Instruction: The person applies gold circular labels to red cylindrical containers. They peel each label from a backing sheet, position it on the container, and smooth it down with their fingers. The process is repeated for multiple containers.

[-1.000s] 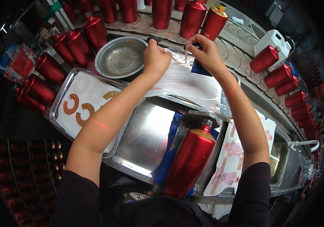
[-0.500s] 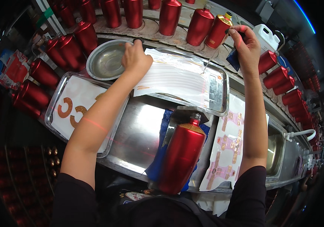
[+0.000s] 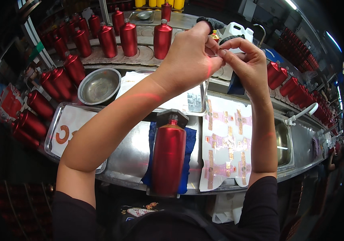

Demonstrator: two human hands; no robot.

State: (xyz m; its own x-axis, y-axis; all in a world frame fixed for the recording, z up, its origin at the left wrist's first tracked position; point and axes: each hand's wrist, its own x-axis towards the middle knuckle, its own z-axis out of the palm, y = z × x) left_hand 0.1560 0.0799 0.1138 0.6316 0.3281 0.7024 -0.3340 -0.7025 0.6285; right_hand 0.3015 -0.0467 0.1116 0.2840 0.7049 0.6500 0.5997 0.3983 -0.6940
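Observation:
My left hand [image 3: 190,60] and my right hand [image 3: 246,68] meet at the far side of the bench, above the line of bottles. Their fingertips are pinched together; whatever lies between them is too small to make out. Dark coverings show on a finger of each hand. A dark blue piece [image 3: 236,85] shows beside my right wrist; I cannot tell whether it is held. In front of me a glossy red bottle [image 3: 168,158] lies on a blue cloth [image 3: 190,156], its neck at a dark metal rest [image 3: 184,119]. Behind my hands a gold-topped bottle [image 3: 215,37] is mostly hidden.
Several red bottles [image 3: 162,40] stand on a curved conveyor [image 3: 144,54]. A metal bowl [image 3: 117,86] and a tray with curved orange stickers [image 3: 62,134] sit left. A sheet of pink-and-gold stickers [image 3: 228,138], a sink with a white tap [image 3: 302,113] and a white jug [image 3: 236,30] are right.
My left hand has moved from beside the metal bowl rightward to meet my right hand. The view has shifted, and the bottle in front now appears further left and more upright.

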